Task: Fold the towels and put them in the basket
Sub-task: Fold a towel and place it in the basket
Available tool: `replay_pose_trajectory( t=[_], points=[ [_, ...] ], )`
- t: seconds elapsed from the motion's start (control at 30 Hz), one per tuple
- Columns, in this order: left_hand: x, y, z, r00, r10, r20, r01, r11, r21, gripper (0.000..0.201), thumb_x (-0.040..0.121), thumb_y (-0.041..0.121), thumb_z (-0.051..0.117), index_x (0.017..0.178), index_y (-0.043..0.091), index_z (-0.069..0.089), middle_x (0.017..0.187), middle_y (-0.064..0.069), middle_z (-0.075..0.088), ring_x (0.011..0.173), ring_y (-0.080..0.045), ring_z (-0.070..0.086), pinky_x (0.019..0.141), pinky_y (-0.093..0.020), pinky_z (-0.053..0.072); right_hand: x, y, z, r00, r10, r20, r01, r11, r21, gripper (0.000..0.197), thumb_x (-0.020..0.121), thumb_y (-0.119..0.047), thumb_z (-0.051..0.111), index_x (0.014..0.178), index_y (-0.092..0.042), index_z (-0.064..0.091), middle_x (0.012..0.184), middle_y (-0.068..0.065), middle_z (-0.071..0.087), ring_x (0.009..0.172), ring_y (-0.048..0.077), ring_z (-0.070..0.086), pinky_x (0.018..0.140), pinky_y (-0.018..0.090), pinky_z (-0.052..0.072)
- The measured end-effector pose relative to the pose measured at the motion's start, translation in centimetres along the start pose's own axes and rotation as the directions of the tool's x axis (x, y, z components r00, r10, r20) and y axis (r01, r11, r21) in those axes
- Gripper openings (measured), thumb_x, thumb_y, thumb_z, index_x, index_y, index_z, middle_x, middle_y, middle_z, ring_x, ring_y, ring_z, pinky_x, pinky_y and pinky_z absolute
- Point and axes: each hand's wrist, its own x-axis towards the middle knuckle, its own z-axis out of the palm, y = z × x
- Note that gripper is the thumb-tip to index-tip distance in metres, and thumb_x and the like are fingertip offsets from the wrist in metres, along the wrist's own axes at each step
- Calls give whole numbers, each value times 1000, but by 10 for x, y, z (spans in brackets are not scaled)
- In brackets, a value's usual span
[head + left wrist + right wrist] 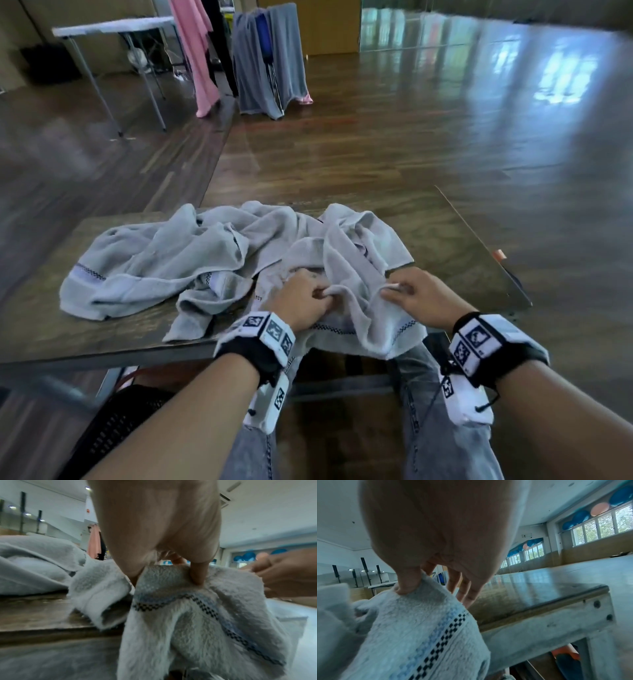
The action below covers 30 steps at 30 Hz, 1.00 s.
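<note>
Worktop (455, 260): dark wood-grain top; its near edge runs from 8 to 4 o'clock in the head view, its right edge recedes toward 12. Bare surface lies at 3 o'clock of the towels and along the near left edge.
Open room: wide wooden floor (445, 137) beyond the far edge, from 12 to 3 o'clock.
Near towel (359, 274): bunched at the near edge, centre of the worktop; its lower hem hangs over the edge toward 6 o'clock. Long axis cannot be told, the cloth being crumpled.
Far towel (144, 263): crumpled at 10 o'clock of the hands, spread roughly from 9 to 3, touching the near towel.
Appearance: both pale grey terry, each with a light-blue band and a dark checked stripe near the hem.
Left hand (301, 301): fingers (199, 574) curled round a fold of the near towel, thumb pressing into the pile.
Right hand (414, 298): thumb and forefinger pinch the towel's edge; remaining fingers (467, 592) extended and free.
Basket (116, 421): black mesh, below the worktop at 7 o'clock.
Background: grey and pink cloths (270, 61) hung at 11 o'clock.
</note>
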Motion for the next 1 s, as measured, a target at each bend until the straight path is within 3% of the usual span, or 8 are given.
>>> replay_pose_trajectory(
  t=[0.1,0.2,0.33,0.43,0.53,0.67,0.8,1.0],
  points=[
    [-1,1,13,1000,-14,2,14,995,102,22,90,35,58,78,22,71,117,-1,50,116,-25,43,100,-41,39,6,-2,20,999,-9,49,10,1000,-14,33,94,-34,65,64,-20,61,70,4,62,67,16,59,65,32,46],
    [-1,9,11,998,50,29,-51,997,50,30,87,24,57,58,18,55,81,0,53,84,-26,55,83,-46,47,10,-3,27,999,38,-10,-38,999,2,42,94,-31,64,53,-26,55,57,-4,57,59,13,56,54,23,40],
    [0,26,-11,975,161,-155,-175,981,-86,23,81,16,57,58,14,59,74,-2,59,71,-22,56,71,-42,48,12,-18,14,979,2,-205,46,973,228,41,92,-33,65,62,-8,52,56,-9,47,52,6,42,52,20,35],
    [6,38,-30,923,175,-344,-290,903,-317,12,84,10,64,78,11,74,103,-2,66,102,-12,61,87,-28,51,11,-44,-14,934,51,-353,262,576,775,22,84,-29,66,70,-12,69,72,-4,63,70,8,57,65,21,48],
    [13,50,-48,973,186,-133,-229,800,-555,22,90,5,66,75,20,72,105,12,64,108,0,58,85,-21,49,17,-62,-41,966,14,-259,252,171,952,16,88,-25,60,76,-18,66,82,4,58,85,22,54,83,35,47],
    [40,60,-66,986,148,-78,-166,816,-554,21,94,6,61,82,-7,72,81,-16,69,75,-14,53,72,-29,44,33,-71,-56,965,2,-262,200,637,744,16,96,-22,63,90,-10,72,88,6,68,82,18,63,75,33,51],
    [84,64,-97,980,113,-166,-182,847,-500,42,95,27,65,90,-15,69,77,-12,59,74,-18,43,66,-32,35,67,-62,-68,993,11,-118,85,625,776,24,100,-14,57,113,2,68,97,21,68,87,24,61,85,36,47],
    [169,81,-163,859,301,-414,-371,923,-100,40,94,18,63,77,-17,64,71,-11,62,62,-14,44,55,-32,36,191,-93,-140,870,-123,-477,293,908,300,12,96,-15,67,95,-8,76,82,-3,70,69,2,58,69,23,49]
  ],
)
